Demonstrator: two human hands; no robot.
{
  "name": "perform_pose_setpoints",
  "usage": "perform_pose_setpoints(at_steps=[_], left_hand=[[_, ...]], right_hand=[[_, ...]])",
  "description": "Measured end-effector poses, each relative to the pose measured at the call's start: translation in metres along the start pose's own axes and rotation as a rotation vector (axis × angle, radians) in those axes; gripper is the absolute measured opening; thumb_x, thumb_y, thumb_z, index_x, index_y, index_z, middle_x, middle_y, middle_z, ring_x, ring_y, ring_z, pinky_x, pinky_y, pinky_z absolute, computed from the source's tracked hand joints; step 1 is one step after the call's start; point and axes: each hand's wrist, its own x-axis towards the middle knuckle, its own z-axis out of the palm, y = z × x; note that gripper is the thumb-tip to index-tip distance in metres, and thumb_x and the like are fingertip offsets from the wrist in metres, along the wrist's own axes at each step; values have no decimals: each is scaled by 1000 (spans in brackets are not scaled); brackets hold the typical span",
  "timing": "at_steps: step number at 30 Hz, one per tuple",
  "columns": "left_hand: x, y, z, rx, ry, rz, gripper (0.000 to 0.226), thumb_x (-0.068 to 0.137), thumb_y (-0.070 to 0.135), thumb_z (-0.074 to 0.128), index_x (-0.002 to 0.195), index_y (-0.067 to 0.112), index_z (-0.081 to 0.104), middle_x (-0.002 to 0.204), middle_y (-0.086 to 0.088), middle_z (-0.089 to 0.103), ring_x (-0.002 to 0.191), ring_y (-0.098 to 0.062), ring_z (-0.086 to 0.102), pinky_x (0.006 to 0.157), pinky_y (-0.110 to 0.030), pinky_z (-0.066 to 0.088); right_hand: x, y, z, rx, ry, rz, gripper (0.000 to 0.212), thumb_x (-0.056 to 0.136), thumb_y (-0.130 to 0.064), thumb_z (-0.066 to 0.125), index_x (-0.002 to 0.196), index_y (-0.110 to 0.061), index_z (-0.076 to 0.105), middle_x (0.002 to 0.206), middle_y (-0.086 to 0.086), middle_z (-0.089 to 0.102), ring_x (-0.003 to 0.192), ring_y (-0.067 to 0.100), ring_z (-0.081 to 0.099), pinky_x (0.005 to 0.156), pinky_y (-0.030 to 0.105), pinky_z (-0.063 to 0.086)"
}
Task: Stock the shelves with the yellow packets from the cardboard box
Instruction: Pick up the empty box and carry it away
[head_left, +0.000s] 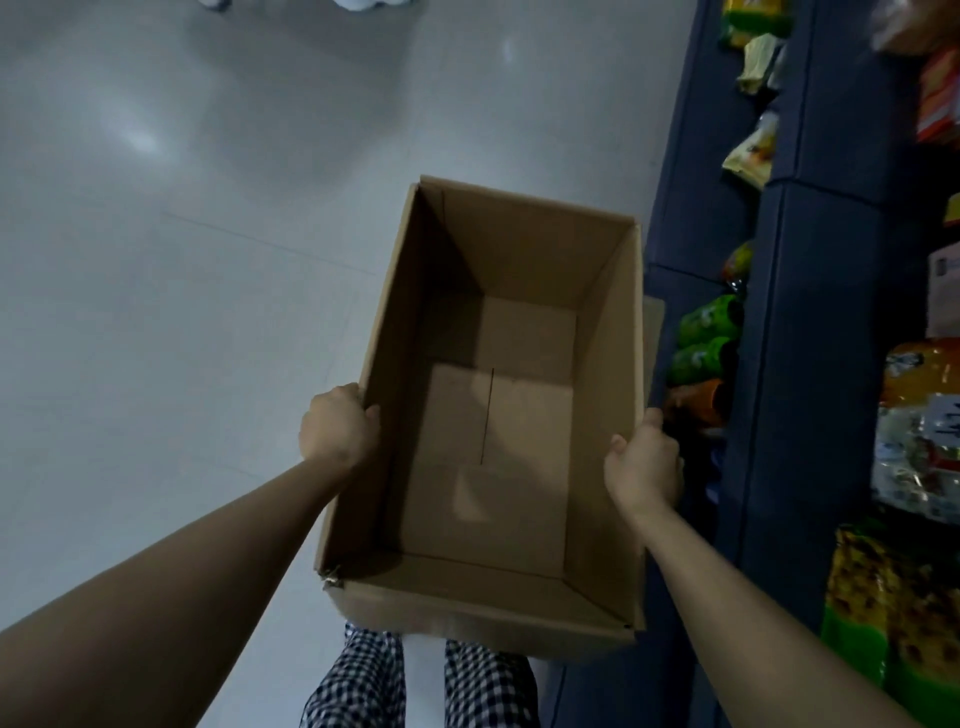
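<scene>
An open brown cardboard box (608, 395) is held up in front of me above the floor, and nothing lies inside it. My left hand (336, 428) grips its left wall, thumb hooked over the rim. My right hand (645, 467) grips the right wall the same way. Yellow packets with green bottoms (883, 603) stand on the dark blue shelves (795, 322) at the lower right. More yellow packets (753, 156) sit further along the shelves at the upper right.
Green and orange packets (704, 348) fill a lower shelf right beside the box. An orange-topped bag (919, 431) stands on the shelf at the right edge. The pale tiled floor (182, 260) spreads to the left. My checkered trousers (415, 686) show below the box.
</scene>
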Motion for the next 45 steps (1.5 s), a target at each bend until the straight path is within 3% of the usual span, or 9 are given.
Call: perform_pose_setpoints(at_steps=[8, 14, 18, 21, 24, 45], left_hand=[[-10, -121, -90, -52, 111, -114, 25, 91, 25, 58, 99, 2, 63, 96, -20, 65, 92, -38, 62, 73, -38, 50], [-9, -223, -162, -155, 193, -218, 22, 88, 25, 61, 90, 3, 64, 92, -19, 65, 89, -37, 62, 70, -35, 48], [-10, -284, -202, -212, 246, -298, 21, 87, 24, 62, 86, 3, 62, 91, -19, 64, 87, -37, 62, 71, -37, 52], [-11, -325, -228, -245, 283, -361, 22, 87, 24, 61, 89, 2, 63, 93, -20, 65, 90, -38, 62, 74, -39, 53], [-11, -361, -251, -254, 314, -417, 23, 89, 24, 60, 92, 1, 63, 96, -20, 65, 93, -38, 62, 74, -38, 51], [107, -475, -411, -354, 422, -793, 27, 91, 26, 59, 100, 1, 64, 86, -11, 57, 88, -30, 62, 66, -31, 44]], right_hand=[[-81, -112, 11, -70, -41, -241, 26, 94, -6, 47, 119, -3, 42, 95, 17, 60, 83, 29, 58, 68, 38, 52], [-151, -215, 24, -139, -70, -378, 27, 95, -9, 48, 120, 0, 42, 108, 21, 61, 102, 38, 59, 77, 38, 47], [-193, -276, 39, -176, -84, -498, 28, 96, -11, 45, 122, 0, 40, 106, 19, 60, 97, 35, 59, 67, 31, 40], [-217, -321, 50, -206, -61, -585, 25, 95, -13, 46, 116, 0, 41, 110, 21, 59, 100, 39, 58, 77, 41, 48], [-239, -366, 59, -243, -59, -664, 26, 96, -14, 46, 118, 0, 41, 112, 21, 59, 102, 38, 58, 77, 38, 47], [-267, -701, 121, -364, -190, -1069, 31, 93, -9, 47, 123, -2, 43, 111, 18, 60, 95, 34, 61, 70, 34, 47]])
